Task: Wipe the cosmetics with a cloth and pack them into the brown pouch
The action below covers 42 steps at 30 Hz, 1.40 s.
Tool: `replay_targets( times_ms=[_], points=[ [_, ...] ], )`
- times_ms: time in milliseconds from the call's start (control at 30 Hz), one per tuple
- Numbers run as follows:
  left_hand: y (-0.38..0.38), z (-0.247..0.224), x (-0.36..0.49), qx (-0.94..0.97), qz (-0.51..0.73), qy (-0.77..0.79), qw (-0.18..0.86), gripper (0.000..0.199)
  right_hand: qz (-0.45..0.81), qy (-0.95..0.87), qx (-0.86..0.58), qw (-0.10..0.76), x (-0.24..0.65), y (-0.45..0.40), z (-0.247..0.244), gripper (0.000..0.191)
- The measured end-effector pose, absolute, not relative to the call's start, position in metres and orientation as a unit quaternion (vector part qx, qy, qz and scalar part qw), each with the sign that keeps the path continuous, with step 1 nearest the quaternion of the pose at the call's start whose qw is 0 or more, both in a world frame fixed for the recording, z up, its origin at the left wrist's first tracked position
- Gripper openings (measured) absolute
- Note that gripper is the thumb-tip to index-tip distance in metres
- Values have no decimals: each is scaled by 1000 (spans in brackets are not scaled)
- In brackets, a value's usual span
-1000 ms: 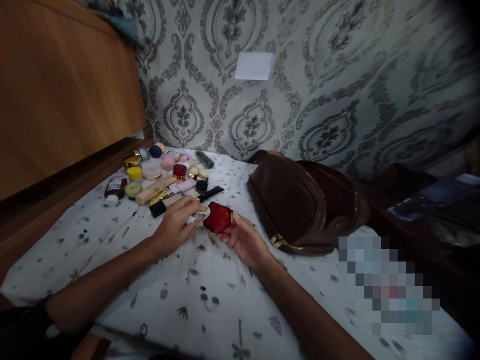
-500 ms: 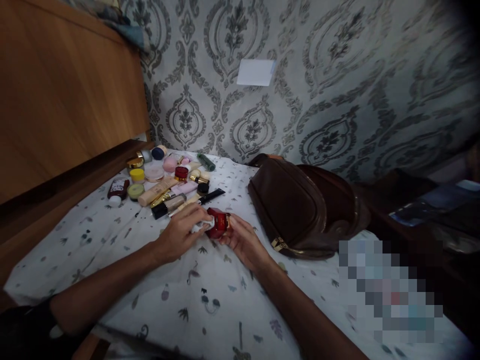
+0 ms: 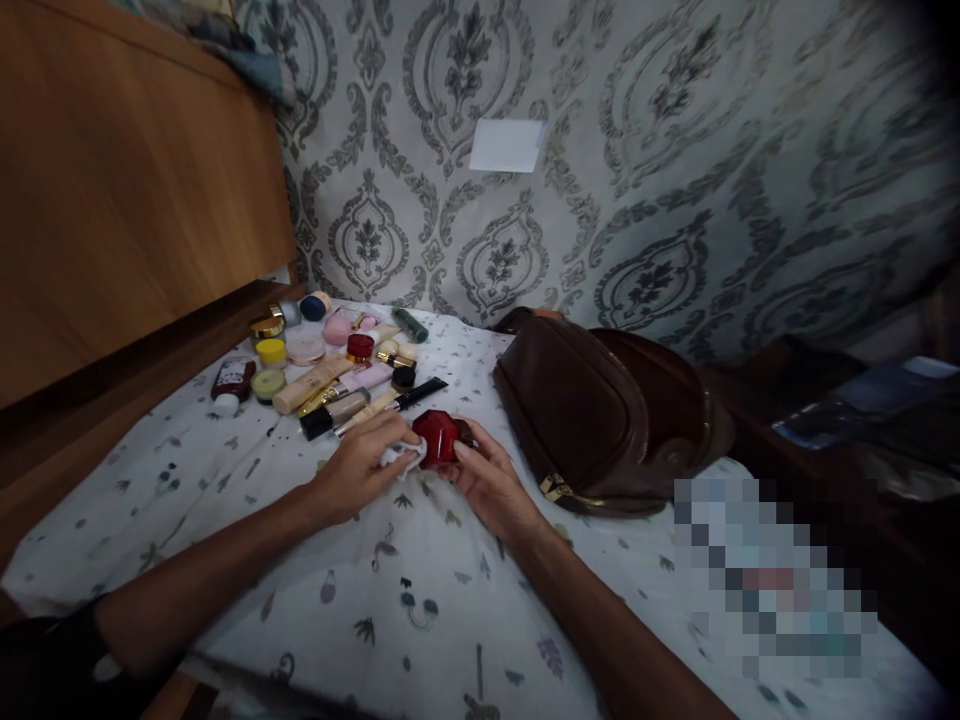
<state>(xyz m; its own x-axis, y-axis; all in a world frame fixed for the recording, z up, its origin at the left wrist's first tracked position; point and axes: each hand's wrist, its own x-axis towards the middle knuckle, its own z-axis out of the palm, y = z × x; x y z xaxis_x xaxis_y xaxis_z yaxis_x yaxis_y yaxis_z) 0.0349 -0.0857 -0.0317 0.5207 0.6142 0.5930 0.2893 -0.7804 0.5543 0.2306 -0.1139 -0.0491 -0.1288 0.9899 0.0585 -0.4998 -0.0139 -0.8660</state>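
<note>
left hand point(image 3: 360, 470) pinches white cloth point(image 3: 403, 457) against red bottle point(image 3: 435, 438) clamped in right hand point(image 3: 495, 485); wiping appears under way, completion not verifiable, nearby cosmetics point(image 3: 311, 386) unheld.

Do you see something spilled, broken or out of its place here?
Nothing stands out as wrong. I see no spill around the cosmetics, and the held red bottle shows no visible damage. The bag slumps on the sheet, but this looks ordinary. The pixelated patch cannot be judged.
</note>
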Motion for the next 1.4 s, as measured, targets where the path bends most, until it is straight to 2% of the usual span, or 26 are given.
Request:
replay_targets(
  times_ms=[167, 400, 667, 867, 1133, 1400],
  points=[
    [-88, -29, 36, 840, 423, 250, 231, 11, 634, -396, -318, 583, 229, -115, -47, 42],
    [-85, -29, 36, 798, 462, 322, 215, 13, 661, -382, -312, 565, 231, -115, -48, 44],
    [-85, -39, 42, 741, 451, 356, 347, 17, 645, -381, -299, 591, 231, -113, -45, 40],
    [-75, -41, 38, 696, 457, 397, 387, 21, 631, -431, -322, 559, 231, -111, -53, 55],
    [-84, -32, 35, 770, 450, 333, 307, 21, 574, -486, -379, 539, 229, -113, -55, 48],
    [-98, -35, 41, 860, 446, 187, 160, 18, 607, -393, -366, 586, 224, -113, -55, 44]
  ],
)
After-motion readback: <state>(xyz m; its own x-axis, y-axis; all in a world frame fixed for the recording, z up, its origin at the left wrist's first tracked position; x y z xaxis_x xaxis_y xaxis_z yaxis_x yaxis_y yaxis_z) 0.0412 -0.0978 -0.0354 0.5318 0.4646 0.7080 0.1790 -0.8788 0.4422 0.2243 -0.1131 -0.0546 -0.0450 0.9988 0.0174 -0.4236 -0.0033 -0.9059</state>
